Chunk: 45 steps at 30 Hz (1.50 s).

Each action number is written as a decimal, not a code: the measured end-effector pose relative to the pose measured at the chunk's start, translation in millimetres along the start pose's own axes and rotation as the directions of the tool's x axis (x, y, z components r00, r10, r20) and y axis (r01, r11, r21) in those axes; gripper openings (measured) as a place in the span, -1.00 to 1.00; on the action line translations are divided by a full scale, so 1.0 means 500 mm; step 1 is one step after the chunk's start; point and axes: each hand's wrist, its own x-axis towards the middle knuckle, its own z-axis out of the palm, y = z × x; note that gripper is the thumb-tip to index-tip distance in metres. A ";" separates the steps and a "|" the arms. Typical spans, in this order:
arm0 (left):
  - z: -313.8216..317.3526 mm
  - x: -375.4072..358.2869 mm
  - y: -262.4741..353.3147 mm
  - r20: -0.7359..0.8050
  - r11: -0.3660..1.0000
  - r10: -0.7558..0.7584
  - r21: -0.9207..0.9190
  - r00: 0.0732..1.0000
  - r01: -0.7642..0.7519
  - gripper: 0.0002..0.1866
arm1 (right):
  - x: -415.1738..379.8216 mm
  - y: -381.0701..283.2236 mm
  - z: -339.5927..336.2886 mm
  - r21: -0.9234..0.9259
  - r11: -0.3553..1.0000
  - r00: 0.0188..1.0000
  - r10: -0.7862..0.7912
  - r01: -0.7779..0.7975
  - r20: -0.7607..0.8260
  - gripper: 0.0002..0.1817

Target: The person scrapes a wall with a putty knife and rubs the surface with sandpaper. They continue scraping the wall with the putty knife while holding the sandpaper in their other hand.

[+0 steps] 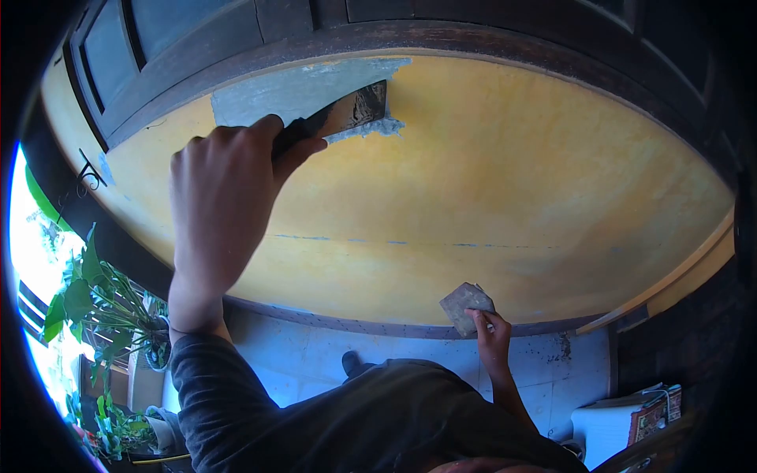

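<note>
My left hand [225, 185] is closed around the dark handle of a putty knife [369, 104]. Its broad, smeared blade lies over the right end of a grey patch [276, 91] on the yellow wall [473, 173]. Ragged grey edges show just below and beside the blade. Lower down, in front of the wall's base, my right hand [494, 340] pinches a flat, squarish grey plate [465, 309] with a stained face, held by its right side.
Dark wooden framing [473, 39] runs along the wall's top. Potted plants [118, 307] stand at left, near a black metal bracket [89, 175]. Debris lies on the tiled floor [307, 347] at right, near a white box [607, 422]. A thin broken line crosses the lower wall.
</note>
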 end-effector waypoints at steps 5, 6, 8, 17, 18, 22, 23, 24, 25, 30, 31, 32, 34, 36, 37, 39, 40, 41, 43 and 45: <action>-0.010 0.006 -0.016 -0.007 0.999 -0.033 -0.004 0.999 0.033 -0.49 | -0.007 0.008 0.001 0.020 1.000 1.000 0.006 -0.005 -0.015 -0.67; -0.002 0.002 -0.003 -0.022 1.000 -0.015 0.010 1.000 0.015 -0.49 | -0.009 0.007 0.002 0.019 1.000 1.000 0.015 -0.014 -0.009 -0.67; -0.004 -0.002 0.016 -0.035 1.000 -0.010 -0.001 0.999 0.010 -0.49 | -0.007 0.007 -0.002 0.016 1.000 1.000 0.027 -0.027 -0.001 -0.67; -0.010 0.002 0.020 -0.014 0.999 -0.035 -0.021 0.999 0.035 -0.48 | -0.008 0.010 -0.007 -0.010 1.000 1.000 0.021 -0.021 0.005 -0.68; -0.011 0.004 0.013 0.000 0.998 -0.045 -0.033 0.999 0.045 -0.48 | -0.010 0.011 -0.012 -0.022 1.000 1.000 0.016 -0.016 0.007 -0.68; 0.003 -0.003 0.004 -0.042 0.999 -0.031 -0.006 0.999 0.031 -0.45 | -0.006 0.015 -0.004 0.007 1.000 1.000 0.005 -0.005 -0.007 -0.68; 0.012 -0.007 0.015 -0.036 1.000 -0.020 0.008 0.999 0.020 -0.44 | -0.008 0.015 -0.007 0.021 1.000 1.000 0.007 -0.007 -0.008 -0.68; 0.026 -0.007 0.030 -0.015 1.000 0.000 -0.024 1.000 0.000 -0.45 | -0.008 0.013 -0.008 0.013 1.000 1.000 0.018 -0.018 0.007 -0.68; 0.024 -0.008 0.056 -0.043 0.999 0.030 0.020 0.999 -0.030 -0.46 | -0.008 0.010 -0.011 0.005 1.000 0.999 0.026 -0.027 0.020 -0.68; 0.015 -0.016 0.007 -0.127 1.000 -0.027 -0.005 0.991 0.027 -0.46 | -0.005 0.017 -0.014 -0.031 0.999 1.000 0.013 -0.013 0.007 -0.66; 0.019 -0.013 0.003 -0.112 1.000 -0.027 -0.010 0.993 0.026 -0.46 | -0.004 0.020 -0.011 -0.028 0.999 1.000 0.025 -0.025 -0.004 -0.65; 0.022 -0.011 0.003 -0.091 1.000 -0.027 -0.013 0.995 0.026 -0.46 | -0.006 0.022 -0.007 -0.024 0.999 0.999 0.041 -0.041 -0.013 -0.63; 0.022 -0.010 0.025 -0.064 1.000 -0.019 -0.019 0.998 0.017 -0.45 | -0.006 0.022 -0.003 -0.023 0.998 0.998 0.058 -0.058 0.002 -0.63; 0.023 -0.009 0.029 -0.062 0.999 -0.014 -0.035 0.998 0.012 -0.45 | -0.002 0.019 -0.012 -0.024 0.998 0.998 0.065 -0.064 0.017 -0.63; 0.022 -0.009 0.028 -0.063 0.999 -0.012 -0.045 0.998 0.009 -0.46 | -0.003 0.012 -0.014 -0.024 0.998 0.997 0.067 -0.066 0.025 -0.63; 0.017 -0.014 0.008 -0.054 0.999 -0.044 -0.026 0.998 0.043 -0.46 | -0.003 0.009 -0.016 -0.037 0.997 0.998 0.062 -0.061 0.026 -0.63; 0.018 -0.023 -0.004 -0.077 0.998 -0.062 -0.020 0.995 0.061 -0.45 | -0.003 0.011 -0.013 -0.049 0.997 0.998 0.056 -0.055 0.018 -0.63; 0.021 -0.030 -0.012 -0.100 0.997 -0.080 -0.014 0.992 0.079 -0.45 | -0.002 0.012 -0.009 -0.060 0.997 0.999 0.050 -0.049 0.012 -0.63; 0.032 -0.037 -0.001 -0.105 0.999 -0.019 0.028 0.994 0.022 -0.47 | 0.001 0.019 0.001 -0.025 0.999 0.999 0.044 -0.044 0.007 -0.63; 0.032 -0.039 0.031 0.011 0.991 -0.125 -0.052 0.992 0.125 -0.46 | -0.002 0.017 -0.003 -0.016 0.999 0.999 0.040 -0.040 0.022 -0.64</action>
